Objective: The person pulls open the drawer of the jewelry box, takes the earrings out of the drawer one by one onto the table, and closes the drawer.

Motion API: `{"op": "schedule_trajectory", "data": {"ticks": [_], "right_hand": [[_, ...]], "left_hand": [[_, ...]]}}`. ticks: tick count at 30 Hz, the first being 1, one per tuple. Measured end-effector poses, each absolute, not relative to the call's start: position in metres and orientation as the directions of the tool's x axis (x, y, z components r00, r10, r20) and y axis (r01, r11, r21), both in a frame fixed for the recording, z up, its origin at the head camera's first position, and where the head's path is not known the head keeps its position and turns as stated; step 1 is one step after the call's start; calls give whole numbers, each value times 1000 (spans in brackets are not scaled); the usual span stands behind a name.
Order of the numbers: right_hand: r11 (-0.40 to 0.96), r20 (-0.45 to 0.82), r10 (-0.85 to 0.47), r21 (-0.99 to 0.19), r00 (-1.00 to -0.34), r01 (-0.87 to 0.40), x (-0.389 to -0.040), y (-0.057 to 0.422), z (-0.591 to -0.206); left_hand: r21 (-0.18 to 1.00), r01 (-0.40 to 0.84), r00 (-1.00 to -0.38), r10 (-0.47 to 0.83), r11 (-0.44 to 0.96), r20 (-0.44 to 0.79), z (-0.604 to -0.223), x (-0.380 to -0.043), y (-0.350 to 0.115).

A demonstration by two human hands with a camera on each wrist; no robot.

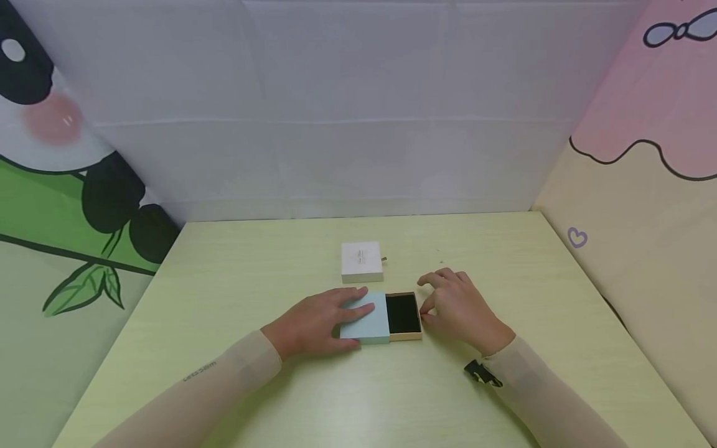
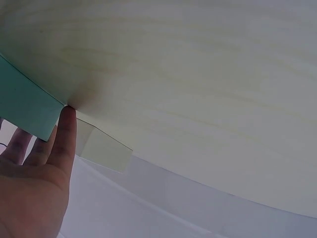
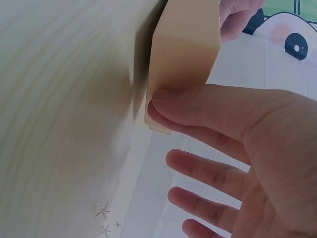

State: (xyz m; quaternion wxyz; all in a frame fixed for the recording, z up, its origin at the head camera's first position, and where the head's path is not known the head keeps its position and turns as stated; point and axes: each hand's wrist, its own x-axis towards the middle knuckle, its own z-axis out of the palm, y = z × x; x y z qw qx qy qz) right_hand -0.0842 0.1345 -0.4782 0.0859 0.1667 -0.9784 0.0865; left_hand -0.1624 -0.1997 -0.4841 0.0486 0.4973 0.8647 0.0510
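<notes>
A flat light blue drawer box (image 1: 366, 320) lies on the table, its tan-edged inner drawer (image 1: 404, 314) part way out to the right and showing a black lining. My left hand (image 1: 322, 323) grips the blue sleeve, thumb along the near side, other fingers across the top and far edge. At the drawer's outer end, the thumb and index finger of my right hand (image 1: 462, 308) pinch together; whatever is between the tips is hidden. The right wrist view shows the drawer's plain tan end (image 3: 185, 54) right above that thumb, with the other fingers spread apart.
Behind the blue box stands a small white box (image 1: 361, 261) with printed lettering and a short tab on its right side. Tiny star-shaped pieces (image 3: 103, 210) lie on the table past my right hand. A black clip (image 1: 483, 373) hangs at my right cuff.
</notes>
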Motion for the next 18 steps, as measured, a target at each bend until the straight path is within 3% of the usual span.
{"op": "schedule_trajectory", "data": {"ticks": [18], "right_hand": [[928,201,-317,-136,-927,-347,-85,133,-480]], "left_hand": [[140,855,-501,865,500,-30,-483,-162,-199]]}}
